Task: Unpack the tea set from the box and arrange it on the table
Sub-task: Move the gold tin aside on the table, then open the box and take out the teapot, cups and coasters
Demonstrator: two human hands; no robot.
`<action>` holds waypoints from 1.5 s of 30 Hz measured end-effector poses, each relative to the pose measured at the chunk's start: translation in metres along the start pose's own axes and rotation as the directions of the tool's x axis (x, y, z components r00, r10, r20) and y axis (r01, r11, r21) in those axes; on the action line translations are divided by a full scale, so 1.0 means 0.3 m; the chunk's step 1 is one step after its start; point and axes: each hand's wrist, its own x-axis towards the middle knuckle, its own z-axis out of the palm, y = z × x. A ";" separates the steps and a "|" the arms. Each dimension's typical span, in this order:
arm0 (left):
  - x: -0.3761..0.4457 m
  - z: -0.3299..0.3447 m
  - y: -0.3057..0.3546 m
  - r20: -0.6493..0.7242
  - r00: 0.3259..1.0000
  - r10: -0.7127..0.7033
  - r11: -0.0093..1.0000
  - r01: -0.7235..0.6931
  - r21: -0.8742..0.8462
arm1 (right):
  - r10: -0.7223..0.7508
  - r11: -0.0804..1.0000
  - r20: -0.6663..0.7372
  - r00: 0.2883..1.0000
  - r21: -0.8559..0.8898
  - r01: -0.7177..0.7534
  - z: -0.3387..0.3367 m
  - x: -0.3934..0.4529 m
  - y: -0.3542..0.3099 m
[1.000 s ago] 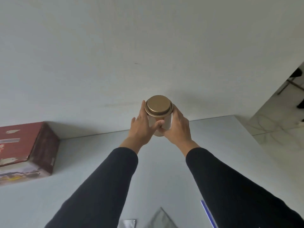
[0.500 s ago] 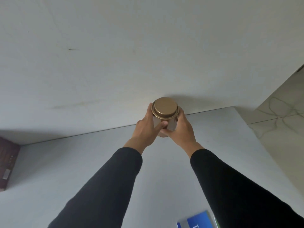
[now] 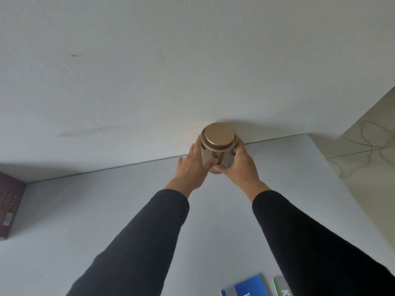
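left hand (image 3: 191, 167) and right hand (image 3: 239, 165) cup the tin (image 3: 218, 148) between them, fingers wrapped on its sides | tin upright at 12 o'clock on counter (image 3: 106, 210), by wall | likely light, rigid, slick metal; hold body, not lid | booklets (image 3: 248, 288) at 5 o'clock, writing cropped | box (image 3: 10, 208) at 9 o'clock, print unreadable

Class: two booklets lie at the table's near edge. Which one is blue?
The blue booklet, the left of the two, nearer the middle. The other booklet, to its right beside the sleeve, has a green edge.
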 end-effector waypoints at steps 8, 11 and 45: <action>-0.141 -0.072 -0.042 0.058 0.992 -0.108 0.987 0.100 0.130 | 0.181 0.970 0.013 0.983 -0.168 -0.177 -0.007 -0.152 -0.046; -0.233 -0.166 -0.080 0.026 0.994 -0.110 0.983 0.105 0.152 | 0.207 0.969 0.005 0.978 -0.138 -0.204 0.003 -0.240 -0.111; -1.105 -1.196 -1.447 -0.277 0.775 -0.568 0.818 0.494 -0.296 | 0.160 0.979 0.277 0.947 0.076 -0.188 1.286 -0.665 -1.392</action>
